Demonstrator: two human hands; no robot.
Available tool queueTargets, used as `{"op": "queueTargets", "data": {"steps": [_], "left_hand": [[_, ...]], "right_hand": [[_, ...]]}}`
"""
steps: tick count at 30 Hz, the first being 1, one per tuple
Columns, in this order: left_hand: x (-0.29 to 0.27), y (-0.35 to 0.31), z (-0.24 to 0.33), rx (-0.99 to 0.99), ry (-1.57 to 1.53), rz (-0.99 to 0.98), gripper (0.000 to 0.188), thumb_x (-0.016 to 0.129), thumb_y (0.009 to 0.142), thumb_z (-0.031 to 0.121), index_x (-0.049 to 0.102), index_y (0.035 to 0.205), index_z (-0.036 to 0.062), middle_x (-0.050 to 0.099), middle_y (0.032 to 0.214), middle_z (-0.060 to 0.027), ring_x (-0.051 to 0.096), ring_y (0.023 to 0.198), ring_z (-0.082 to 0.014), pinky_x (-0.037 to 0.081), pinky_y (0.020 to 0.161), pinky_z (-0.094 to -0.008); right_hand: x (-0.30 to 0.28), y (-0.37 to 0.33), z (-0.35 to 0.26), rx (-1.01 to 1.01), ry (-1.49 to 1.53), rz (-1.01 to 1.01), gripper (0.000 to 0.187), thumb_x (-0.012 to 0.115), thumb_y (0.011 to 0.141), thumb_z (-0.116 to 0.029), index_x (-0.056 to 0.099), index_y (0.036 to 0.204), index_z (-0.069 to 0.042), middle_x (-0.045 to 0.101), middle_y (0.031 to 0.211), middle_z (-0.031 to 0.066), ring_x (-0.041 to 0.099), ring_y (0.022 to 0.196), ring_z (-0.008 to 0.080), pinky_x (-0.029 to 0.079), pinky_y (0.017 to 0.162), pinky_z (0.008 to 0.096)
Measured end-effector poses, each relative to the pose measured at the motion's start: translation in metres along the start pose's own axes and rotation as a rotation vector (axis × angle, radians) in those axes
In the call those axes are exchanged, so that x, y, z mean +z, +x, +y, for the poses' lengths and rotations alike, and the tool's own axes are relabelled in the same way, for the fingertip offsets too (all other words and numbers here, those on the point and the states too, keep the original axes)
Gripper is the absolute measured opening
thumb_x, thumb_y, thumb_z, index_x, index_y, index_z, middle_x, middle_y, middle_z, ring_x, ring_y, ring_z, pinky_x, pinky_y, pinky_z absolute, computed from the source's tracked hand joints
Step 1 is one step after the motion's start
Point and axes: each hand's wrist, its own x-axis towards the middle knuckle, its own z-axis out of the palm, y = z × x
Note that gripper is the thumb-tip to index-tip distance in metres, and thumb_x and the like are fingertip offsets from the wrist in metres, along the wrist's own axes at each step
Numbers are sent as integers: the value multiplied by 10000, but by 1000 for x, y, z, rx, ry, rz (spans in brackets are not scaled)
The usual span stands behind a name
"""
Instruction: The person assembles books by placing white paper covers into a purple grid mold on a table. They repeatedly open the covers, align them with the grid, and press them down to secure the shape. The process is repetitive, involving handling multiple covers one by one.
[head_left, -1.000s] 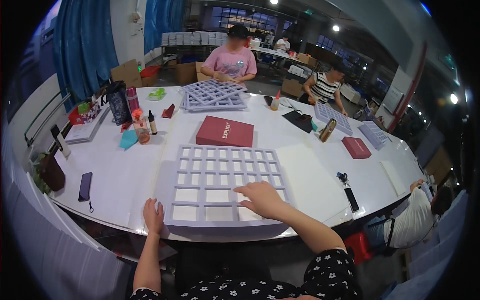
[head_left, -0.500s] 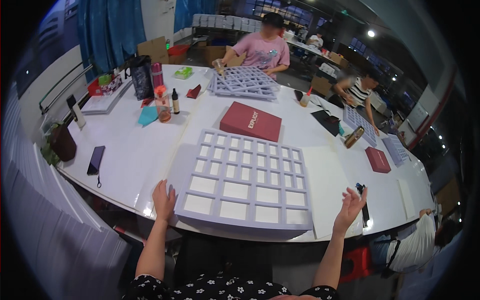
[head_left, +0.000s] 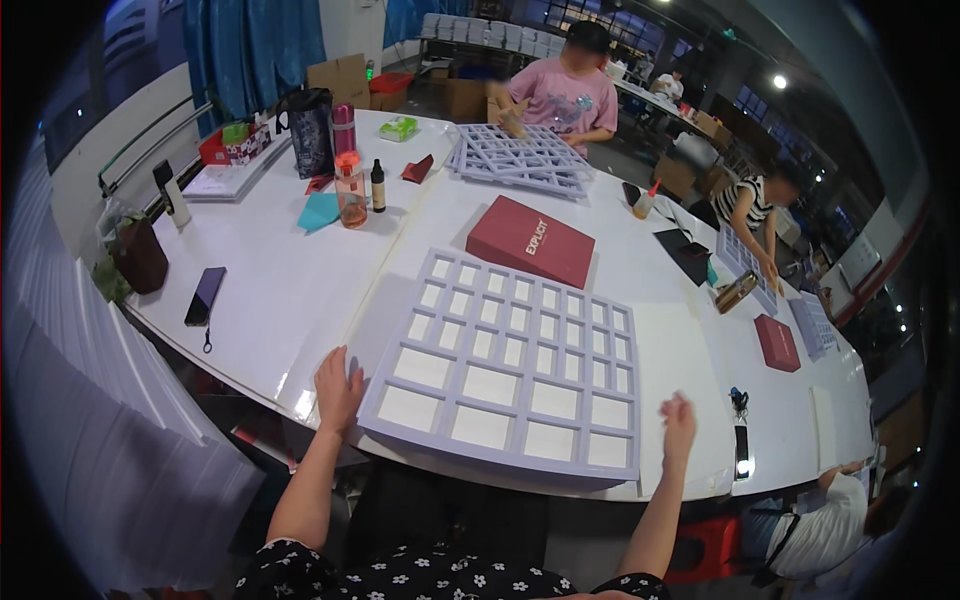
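We log the lavender compartment tray on the white table, at our 12 o'clock; 2 rows of 4 big cells on its 6 o'clock side. Our left hand, tray's 9 o'clock: fingers slightly spread, nothing held, contact unclear. Our right hand, 4 o'clock: fingers blurred, can't tell how wide. Dark red rectangular box at 12, dropper bottle at 11.

We see a lavender compartment tray lying flat, slightly askew, at the near edge of the white worktop, its white-floored cells larger in the two front rows.
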Motion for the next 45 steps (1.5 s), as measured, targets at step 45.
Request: {"op": "queueTargets", "data": {"steps": [45], "left_hand": [[-2, 3, 6, -25, 47, -83, 546, 690, 841, 166, 499, 1330, 18, 557, 1304, -193, 482, 1270, -357, 341, 1073, -465]], "right_hand": [[32, -39, 94, -491, -970, 190, 263, 604, 857, -86, 597, 1119, -105, 636, 1164, 77, 578, 1076, 284, 449, 882, 415]]}}
